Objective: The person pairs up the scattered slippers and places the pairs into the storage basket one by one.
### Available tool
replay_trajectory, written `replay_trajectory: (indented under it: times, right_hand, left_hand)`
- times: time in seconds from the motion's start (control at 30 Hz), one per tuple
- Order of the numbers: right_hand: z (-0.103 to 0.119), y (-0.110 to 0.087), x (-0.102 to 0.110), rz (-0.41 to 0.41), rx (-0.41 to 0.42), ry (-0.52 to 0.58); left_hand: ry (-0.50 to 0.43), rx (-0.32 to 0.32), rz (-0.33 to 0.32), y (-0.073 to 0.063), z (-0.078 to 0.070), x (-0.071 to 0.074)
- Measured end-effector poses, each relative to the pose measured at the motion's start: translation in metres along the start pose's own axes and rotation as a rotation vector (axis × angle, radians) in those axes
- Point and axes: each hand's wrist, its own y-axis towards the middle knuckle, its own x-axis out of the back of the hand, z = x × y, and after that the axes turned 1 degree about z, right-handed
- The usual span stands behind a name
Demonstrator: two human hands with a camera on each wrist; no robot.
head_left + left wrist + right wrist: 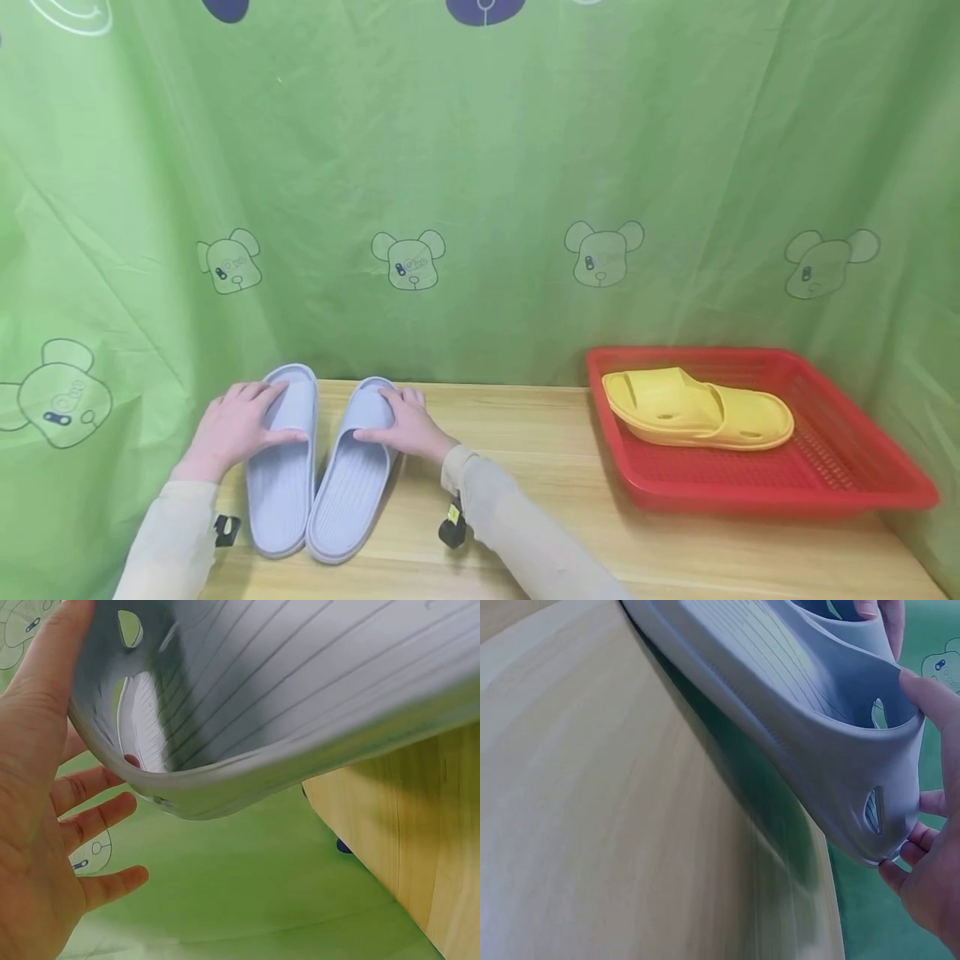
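Note:
Two light grey-lavender slippers lie side by side on the left of the wooden table, toes pointing away and heels close together. On the left slipper (279, 508), my left hand (232, 427) grips the strap from the outer side, thumb across its edge. The left wrist view shows its other fingers spread beside the slipper (300, 682). My right hand (411, 427) holds the right slipper (347, 512) by its strap. In the right wrist view, its thumb lies on the strap's rim and its fingertips touch the toe of the slipper (817, 750), where slots pierce the strap.
A red plastic basket (750, 498) stands at the right of the table (517, 433). In it lie two yellow slippers (663, 407), one overlapping the other. Green curtain (495, 150) printed with bear faces hangs behind the table and along both sides.

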Motion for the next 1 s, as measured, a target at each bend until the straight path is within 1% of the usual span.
replay_trajectory:
  times: [0.27,0.43,0.6,0.77,1.0]
  right_hand:
    - [-0.004,0.0,0.005,-0.057,0.005,0.021]
    - [-0.002,-0.002,0.011,-0.088,0.014,0.058]
    - [0.0,-0.003,0.017,-0.134,0.006,0.093]
    - [-0.005,-0.002,0.018,-0.167,-0.005,0.137]
    - [-0.011,-0.006,0.02,-0.193,0.004,0.191]
  left_hand:
    - [-0.015,0.027,-0.014,-0.004,0.0,0.005]
    - [-0.024,0.05,-0.013,-0.005,0.0,0.008]
    - [-0.059,0.09,-0.016,-0.004,0.001,0.01]
    - [-0.089,0.135,-0.024,-0.006,0.002,0.01]
    - [-0.13,0.188,-0.061,-0.011,-0.004,0.01]
